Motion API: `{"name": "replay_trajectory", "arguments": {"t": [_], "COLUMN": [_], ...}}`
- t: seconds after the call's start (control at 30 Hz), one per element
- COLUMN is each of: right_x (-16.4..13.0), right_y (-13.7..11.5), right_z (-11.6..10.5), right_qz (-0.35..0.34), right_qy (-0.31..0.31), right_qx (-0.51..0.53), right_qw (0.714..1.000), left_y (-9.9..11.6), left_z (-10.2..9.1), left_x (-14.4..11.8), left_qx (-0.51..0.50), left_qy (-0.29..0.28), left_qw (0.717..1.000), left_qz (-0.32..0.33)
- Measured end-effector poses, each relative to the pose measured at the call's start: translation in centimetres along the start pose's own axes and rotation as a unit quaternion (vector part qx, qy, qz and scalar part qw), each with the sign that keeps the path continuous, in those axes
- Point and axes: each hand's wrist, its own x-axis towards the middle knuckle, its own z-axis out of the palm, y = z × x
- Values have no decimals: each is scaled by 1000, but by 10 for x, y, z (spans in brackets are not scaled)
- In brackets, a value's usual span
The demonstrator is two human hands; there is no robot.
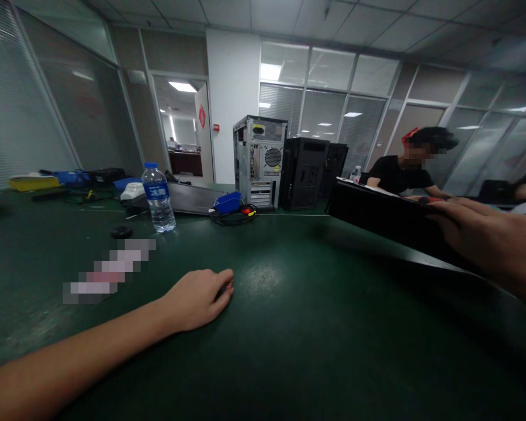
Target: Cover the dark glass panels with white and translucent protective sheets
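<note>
Green table (289, 327): left hand (199, 298) loosely curled, empty; right hand (486, 234) gripping black panel (377, 213).

your table (289, 327) is dark green. black panel (386, 219) under your right hand (486, 234). water bottle (158, 199) clear, blue cap and label. one silver-grey pc tower (259, 161), one black tower (304, 173). blue case (228, 202), yellow box (33, 182).
</note>
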Motion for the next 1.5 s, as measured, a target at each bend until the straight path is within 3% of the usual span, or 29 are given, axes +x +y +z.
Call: {"name": "replay_trajectory", "arguments": {"t": [0.27, 0.43, 0.87, 1.0, 1.1, 1.23, 1.4, 1.5], "right_x": [-25, -45, -51, -50, -45, -29, -8, -4], "right_y": [26, 32, 45, 49, 46, 20, -50, -99], "right_z": [48, 72, 86, 86, 75, 34, -36, -72], "right_qz": [32, 42, 68, 55, 33, 15, -7, -21], "right_qy": [-198, -281, -415, -415, -385, -335, -305, -311], "right_qx": [4, -40, -13, -23, -35, -43, 83, 232], "right_qw": [980, 958, 907, 908, 922, 941, 949, 922], "left_y": [-1, 0, 1, -2, -4, -3, -1, -6], "left_z": [2, 1, -1, 0, 1, 0, -6, -8], "left_x": [5, 4, 2, 1, 1, 3, 8, 10], "left_qx": [39, 37, 41, 37, 15, -92, -282, -297], "left_qy": [-5, -13, -17, -5, 0, 26, 63, 124], "left_qw": [999, 999, 999, 999, 1000, 995, 956, 943], "left_qz": [13, 13, 17, 22, 26, 36, -43, -81]}}
